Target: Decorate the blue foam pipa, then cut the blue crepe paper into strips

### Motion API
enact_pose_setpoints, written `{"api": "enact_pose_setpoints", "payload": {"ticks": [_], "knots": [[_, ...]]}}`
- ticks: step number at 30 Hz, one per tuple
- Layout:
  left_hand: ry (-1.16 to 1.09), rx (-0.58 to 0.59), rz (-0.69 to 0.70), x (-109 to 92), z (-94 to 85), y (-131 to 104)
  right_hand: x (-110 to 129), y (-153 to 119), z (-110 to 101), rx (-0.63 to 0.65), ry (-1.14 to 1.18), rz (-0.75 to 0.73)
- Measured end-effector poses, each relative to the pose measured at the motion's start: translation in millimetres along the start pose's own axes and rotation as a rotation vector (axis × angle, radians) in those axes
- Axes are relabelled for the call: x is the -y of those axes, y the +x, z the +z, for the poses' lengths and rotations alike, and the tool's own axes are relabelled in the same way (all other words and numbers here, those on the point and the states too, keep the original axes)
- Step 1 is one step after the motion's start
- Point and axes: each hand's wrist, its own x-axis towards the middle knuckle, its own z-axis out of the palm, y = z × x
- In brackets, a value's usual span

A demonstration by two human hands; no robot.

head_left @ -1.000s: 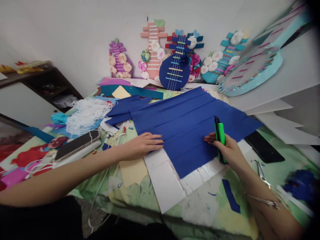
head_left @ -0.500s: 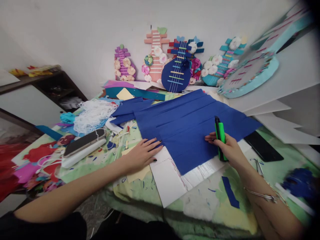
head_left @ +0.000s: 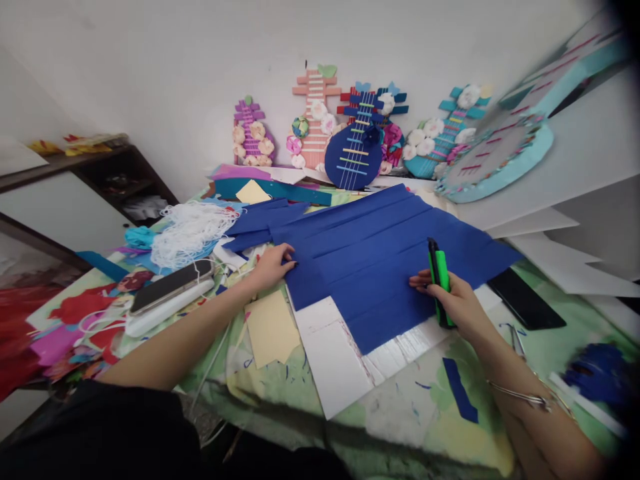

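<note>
Currently: green-patterned table (head_left: pixel 400 430) under everything | blue sheet (head_left: pixel 360 260) spread mid-table, creased | white board (head_left: pixel 333 367) partly beneath it, near side showing | left hand (head_left: pixel 273 268) at sheet's left edge, fingers bent, cannot tell if pinching | right hand (head_left: pixel 453 297) wrapped round green-and-black cutter (head_left: pixel 441 272), by sheet's near-right part | blue scrap (head_left: pixel 460 392) nearer, apart

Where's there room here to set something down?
Barest is the tablecloth at the front, between the white board and small blue strip, though tiny scraps dot it. Crowded: the middle, under the blue sheet; the left, with white string and red paper; the back, where model instruments stand.
</note>
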Motion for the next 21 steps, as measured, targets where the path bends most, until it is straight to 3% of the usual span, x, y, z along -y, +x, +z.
{"api": "enact_pose_setpoints", "payload": {"ticks": [10, 21], "knots": [[-0.173, -0.011, -0.076, 8.6, 7.0, -5.2, -4.0, 2.7, -1.4, -0.005, 0.009, 0.009], [-0.162, -0.045, -0.027, 7.9, -0.4, -9.2, -4.2, 2.8, -2.2, 0.001, -0.002, 0.016]]}}
